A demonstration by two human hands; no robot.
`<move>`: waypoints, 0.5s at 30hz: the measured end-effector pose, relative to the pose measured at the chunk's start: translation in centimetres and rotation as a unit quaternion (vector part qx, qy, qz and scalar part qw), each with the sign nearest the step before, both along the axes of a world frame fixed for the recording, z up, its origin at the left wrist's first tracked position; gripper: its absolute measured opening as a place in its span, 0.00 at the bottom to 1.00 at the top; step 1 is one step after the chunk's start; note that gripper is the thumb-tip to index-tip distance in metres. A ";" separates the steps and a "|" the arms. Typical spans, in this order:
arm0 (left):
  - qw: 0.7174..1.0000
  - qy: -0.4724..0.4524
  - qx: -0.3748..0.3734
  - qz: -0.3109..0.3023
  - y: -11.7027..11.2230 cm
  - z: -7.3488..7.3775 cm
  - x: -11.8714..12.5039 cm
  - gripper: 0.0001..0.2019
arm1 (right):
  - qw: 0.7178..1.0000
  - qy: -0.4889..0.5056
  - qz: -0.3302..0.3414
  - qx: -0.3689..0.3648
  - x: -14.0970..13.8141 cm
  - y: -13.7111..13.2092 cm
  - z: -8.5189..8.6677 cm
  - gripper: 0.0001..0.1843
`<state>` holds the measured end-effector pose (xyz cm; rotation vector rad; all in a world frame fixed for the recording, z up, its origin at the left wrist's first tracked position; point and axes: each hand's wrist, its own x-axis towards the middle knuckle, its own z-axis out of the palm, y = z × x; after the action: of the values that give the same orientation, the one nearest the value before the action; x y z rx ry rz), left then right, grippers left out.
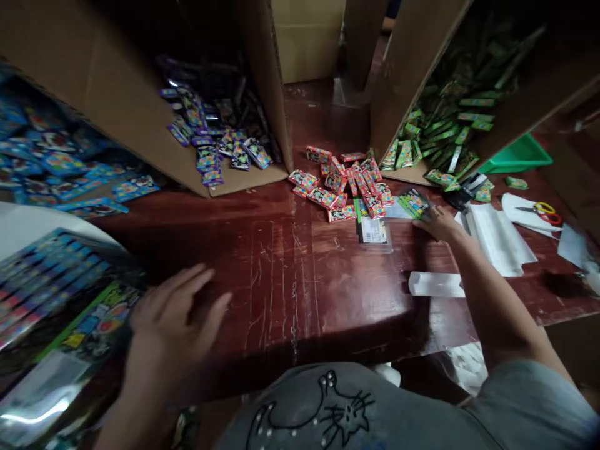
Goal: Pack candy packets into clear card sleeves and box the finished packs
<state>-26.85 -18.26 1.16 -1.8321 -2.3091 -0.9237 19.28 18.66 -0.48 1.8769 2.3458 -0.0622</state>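
Note:
My left hand is over the table's left side, slightly blurred, with fingers apart and nothing in it. Beside it lies a stack of clear printed bags filled with rows of small coloured packs. At the right, my right hand has its fingers closed at the edge of a flat plastic bag with a black and green print. Another such bag, with a white label, lies partly under a pile of small red candy packs to the left of that hand.
Open cardboard boxes hold purple packs and green packs; blue packs lie far left. At the right are a green tray, scissors, white paper sheets and a folded white strip.

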 end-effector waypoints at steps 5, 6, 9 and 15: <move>0.983 -0.059 -0.014 -0.170 10.2 -0.2 9.1 0.13 | 0.999 -0.034 0.039 0.017 1.5 -0.5 -0.9 0.17; 0.974 -0.095 -0.012 -0.203 11.6 -0.5 10.9 0.14 | 0.998 -0.037 0.043 0.034 1.2 -1.0 -0.5 0.18; 0.931 -0.266 -0.016 -0.250 14.2 -0.7 16.2 0.24 | 0.993 -0.024 0.063 0.096 -0.6 -3.8 1.5 0.23; 0.801 -0.552 0.031 -0.230 16.7 -0.4 20.3 0.33 | 0.858 0.243 0.417 0.177 -6.5 -12.9 3.6 0.15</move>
<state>-6.52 -1.55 0.79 -2.1750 -2.1131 -2.6931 12.79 5.74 3.13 0.8056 3.5207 -0.0107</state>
